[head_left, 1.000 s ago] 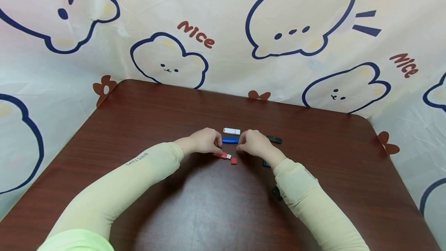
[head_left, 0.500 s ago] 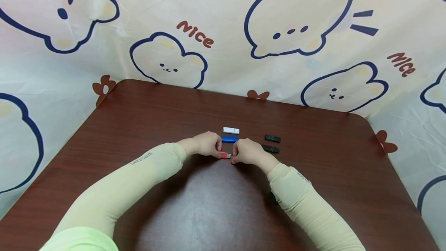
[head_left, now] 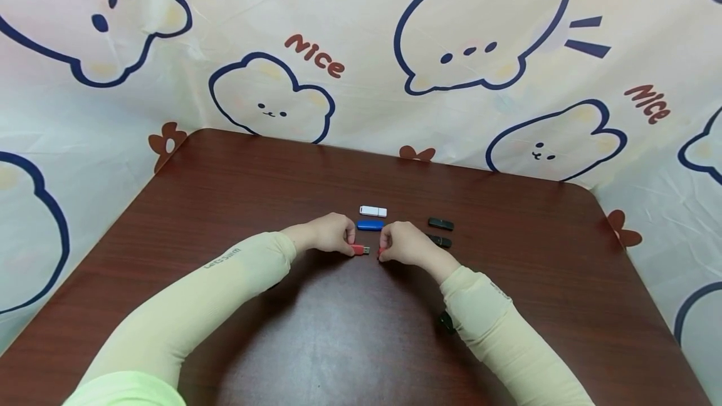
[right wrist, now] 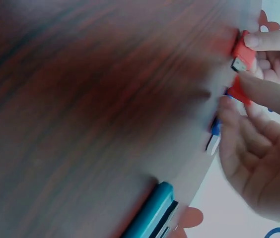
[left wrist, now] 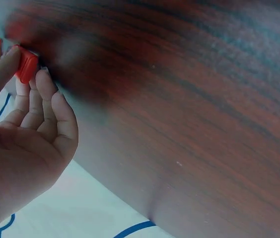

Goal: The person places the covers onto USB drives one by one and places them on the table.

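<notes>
My left hand [head_left: 331, 232] pinches a red USB stick [head_left: 358, 249], its metal plug bare and pointing right. Between right-hand thumb and fingers sits the small red cap [right wrist: 238, 91], partly covered; the right hand [head_left: 407, 242] holds it a short gap away from the plug. Seen in the right wrist view, the stick's plug [right wrist: 239, 64] faces the cap. In the left wrist view, the red body [left wrist: 28, 67] lies between thumb and fingertips. Just behind the hands are a blue USB stick [head_left: 370, 225] and a white one [head_left: 373, 212].
Right of the hands lie two dark USB sticks, one farther back [head_left: 441, 223] and one nearer [head_left: 442, 242], partly behind the hand. A dark object [head_left: 447, 321] shows beside the right sleeve. A teal stick [right wrist: 152, 210] appears in the right wrist view. A patterned cloth [head_left: 366, 99] borders the table.
A second ago both sat on the table: the left fingers at the red stick, the right hand apart from the cap. The right hand came down, pinched the cap, and now the gap to the plug is wider.
</notes>
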A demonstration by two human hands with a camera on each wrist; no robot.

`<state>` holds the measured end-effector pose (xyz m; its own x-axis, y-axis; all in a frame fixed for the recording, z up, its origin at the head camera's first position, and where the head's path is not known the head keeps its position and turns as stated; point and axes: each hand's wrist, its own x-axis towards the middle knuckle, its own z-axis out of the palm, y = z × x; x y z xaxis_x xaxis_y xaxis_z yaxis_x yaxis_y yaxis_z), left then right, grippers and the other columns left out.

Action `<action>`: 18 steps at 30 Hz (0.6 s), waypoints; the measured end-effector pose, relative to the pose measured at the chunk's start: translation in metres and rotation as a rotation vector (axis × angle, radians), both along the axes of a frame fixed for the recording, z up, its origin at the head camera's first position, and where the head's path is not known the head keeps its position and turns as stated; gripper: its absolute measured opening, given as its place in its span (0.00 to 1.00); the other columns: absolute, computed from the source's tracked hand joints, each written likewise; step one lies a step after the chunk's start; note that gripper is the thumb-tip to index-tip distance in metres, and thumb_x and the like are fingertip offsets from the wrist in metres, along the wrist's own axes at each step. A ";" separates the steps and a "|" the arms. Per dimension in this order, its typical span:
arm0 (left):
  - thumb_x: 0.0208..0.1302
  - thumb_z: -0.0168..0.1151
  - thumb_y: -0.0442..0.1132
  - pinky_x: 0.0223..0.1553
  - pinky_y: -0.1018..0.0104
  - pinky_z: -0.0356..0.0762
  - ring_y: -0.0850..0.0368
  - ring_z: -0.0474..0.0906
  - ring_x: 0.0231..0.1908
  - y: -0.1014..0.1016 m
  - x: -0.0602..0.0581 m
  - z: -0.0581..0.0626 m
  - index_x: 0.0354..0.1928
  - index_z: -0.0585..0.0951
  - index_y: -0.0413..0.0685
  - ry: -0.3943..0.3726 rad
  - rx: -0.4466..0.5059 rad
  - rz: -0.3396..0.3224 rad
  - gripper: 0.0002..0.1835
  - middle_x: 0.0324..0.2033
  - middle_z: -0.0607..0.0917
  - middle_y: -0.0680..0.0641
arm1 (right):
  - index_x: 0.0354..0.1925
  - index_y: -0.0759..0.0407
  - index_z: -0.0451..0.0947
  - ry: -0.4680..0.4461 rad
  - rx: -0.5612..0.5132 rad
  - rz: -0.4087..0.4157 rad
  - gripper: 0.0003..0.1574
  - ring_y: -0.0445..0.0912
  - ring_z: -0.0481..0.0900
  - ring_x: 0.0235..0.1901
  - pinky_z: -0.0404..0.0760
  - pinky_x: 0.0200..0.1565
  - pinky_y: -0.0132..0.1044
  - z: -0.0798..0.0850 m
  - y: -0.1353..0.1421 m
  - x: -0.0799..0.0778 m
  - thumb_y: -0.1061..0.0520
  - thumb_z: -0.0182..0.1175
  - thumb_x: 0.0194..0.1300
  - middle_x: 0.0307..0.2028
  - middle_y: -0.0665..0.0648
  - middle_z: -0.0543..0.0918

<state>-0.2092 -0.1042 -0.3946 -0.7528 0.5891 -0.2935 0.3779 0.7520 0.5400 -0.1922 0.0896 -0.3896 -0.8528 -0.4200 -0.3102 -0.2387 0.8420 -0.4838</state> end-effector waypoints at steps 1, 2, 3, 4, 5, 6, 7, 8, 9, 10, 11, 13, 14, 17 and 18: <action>0.52 0.68 0.39 0.27 0.74 0.65 0.64 0.67 0.23 0.000 0.000 0.000 0.24 0.77 0.45 -0.004 0.006 -0.003 0.09 0.19 0.74 0.55 | 0.24 0.55 0.75 0.007 -0.023 -0.004 0.10 0.41 0.70 0.21 0.68 0.25 0.31 0.000 0.001 0.000 0.59 0.69 0.52 0.21 0.50 0.76; 0.52 0.68 0.39 0.27 0.74 0.66 0.64 0.68 0.23 -0.001 -0.001 0.001 0.24 0.77 0.45 -0.009 0.015 -0.003 0.09 0.19 0.75 0.55 | 0.25 0.56 0.75 0.012 -0.048 -0.011 0.09 0.41 0.71 0.21 0.69 0.25 0.31 0.001 0.002 0.000 0.59 0.68 0.53 0.21 0.50 0.77; 0.53 0.68 0.39 0.28 0.74 0.67 0.64 0.69 0.24 -0.001 -0.002 0.001 0.24 0.77 0.44 -0.012 0.023 -0.001 0.09 0.19 0.76 0.54 | 0.26 0.56 0.75 0.019 -0.070 -0.020 0.09 0.41 0.72 0.21 0.69 0.25 0.31 0.001 0.003 0.000 0.59 0.68 0.54 0.21 0.50 0.78; 0.53 0.68 0.38 0.28 0.74 0.67 0.65 0.70 0.24 -0.002 -0.002 0.002 0.25 0.77 0.44 -0.016 0.030 0.003 0.09 0.20 0.78 0.54 | 0.26 0.57 0.76 0.023 -0.092 -0.034 0.08 0.41 0.73 0.21 0.70 0.25 0.31 0.002 0.004 0.000 0.60 0.67 0.54 0.22 0.51 0.79; 0.53 0.68 0.38 0.29 0.75 0.68 0.66 0.70 0.24 -0.002 -0.003 0.002 0.25 0.78 0.44 -0.018 0.038 0.007 0.08 0.20 0.79 0.54 | 0.27 0.57 0.77 0.026 -0.111 -0.048 0.07 0.41 0.73 0.21 0.71 0.25 0.31 0.002 0.005 -0.001 0.60 0.67 0.55 0.23 0.51 0.80; 0.52 0.68 0.38 0.29 0.75 0.68 0.66 0.71 0.24 -0.003 -0.003 0.002 0.25 0.78 0.44 -0.020 0.048 0.010 0.08 0.20 0.80 0.54 | 0.28 0.57 0.77 0.027 -0.130 -0.066 0.06 0.41 0.74 0.21 0.71 0.26 0.31 0.003 0.006 -0.001 0.60 0.66 0.55 0.23 0.51 0.80; 0.52 0.68 0.38 0.29 0.76 0.69 0.67 0.71 0.24 -0.003 -0.004 0.003 0.25 0.78 0.43 -0.030 0.062 0.017 0.08 0.20 0.81 0.53 | 0.28 0.57 0.78 0.030 -0.145 -0.080 0.05 0.41 0.74 0.22 0.72 0.26 0.31 0.003 0.007 -0.001 0.59 0.66 0.56 0.24 0.52 0.80; 0.52 0.68 0.37 0.29 0.76 0.69 0.67 0.72 0.23 -0.003 -0.004 0.003 0.25 0.78 0.43 -0.041 0.077 0.024 0.08 0.20 0.82 0.53 | 0.29 0.57 0.79 0.030 -0.159 -0.093 0.04 0.41 0.74 0.23 0.72 0.27 0.31 0.004 0.009 0.000 0.59 0.66 0.56 0.25 0.52 0.80; 0.52 0.68 0.37 0.29 0.76 0.69 0.68 0.72 0.23 -0.004 -0.005 0.003 0.25 0.78 0.43 -0.050 0.087 0.029 0.08 0.20 0.82 0.53 | 0.29 0.57 0.79 0.028 -0.171 -0.105 0.04 0.41 0.74 0.23 0.72 0.27 0.32 0.004 0.010 0.000 0.59 0.66 0.56 0.25 0.52 0.81; 0.53 0.68 0.37 0.29 0.76 0.69 0.68 0.72 0.23 -0.004 -0.005 0.004 0.25 0.78 0.43 -0.059 0.099 0.032 0.07 0.20 0.82 0.53 | 0.30 0.57 0.80 0.026 -0.180 -0.116 0.03 0.41 0.74 0.24 0.72 0.27 0.32 0.005 0.012 0.000 0.58 0.65 0.56 0.26 0.52 0.81; 0.53 0.68 0.37 0.29 0.76 0.68 0.68 0.72 0.22 -0.004 -0.005 0.004 0.26 0.78 0.43 -0.074 0.112 0.039 0.07 0.20 0.82 0.53 | 0.30 0.57 0.81 0.021 -0.190 -0.124 0.03 0.41 0.74 0.24 0.72 0.27 0.32 0.005 0.013 0.001 0.58 0.65 0.57 0.26 0.52 0.81; 0.54 0.67 0.37 0.28 0.75 0.68 0.68 0.72 0.22 -0.004 -0.006 0.005 0.26 0.78 0.42 -0.102 0.135 0.051 0.07 0.19 0.83 0.53 | 0.31 0.57 0.82 0.005 -0.209 -0.136 0.04 0.41 0.74 0.25 0.73 0.28 0.32 0.005 0.016 0.002 0.58 0.65 0.57 0.26 0.52 0.82; 0.54 0.67 0.37 0.28 0.75 0.68 0.68 0.72 0.22 -0.005 -0.006 0.006 0.27 0.78 0.42 -0.115 0.143 0.059 0.08 0.19 0.83 0.53 | 0.31 0.58 0.82 -0.007 -0.222 -0.144 0.04 0.42 0.75 0.24 0.73 0.28 0.32 0.005 0.018 0.002 0.58 0.65 0.57 0.26 0.53 0.82; 0.55 0.67 0.38 0.28 0.74 0.68 0.66 0.72 0.23 -0.005 -0.006 0.008 0.29 0.79 0.41 -0.162 0.173 0.090 0.08 0.20 0.82 0.52 | 0.33 0.59 0.83 -0.044 -0.262 -0.169 0.05 0.45 0.77 0.25 0.76 0.28 0.33 0.005 0.022 0.002 0.58 0.64 0.58 0.26 0.57 0.83; 0.55 0.67 0.38 0.29 0.74 0.68 0.65 0.72 0.23 -0.005 -0.006 0.008 0.30 0.79 0.41 -0.172 0.182 0.096 0.08 0.20 0.83 0.52 | 0.34 0.59 0.83 -0.056 -0.274 -0.177 0.06 0.46 0.77 0.26 0.77 0.29 0.33 0.006 0.023 0.002 0.58 0.64 0.58 0.26 0.58 0.83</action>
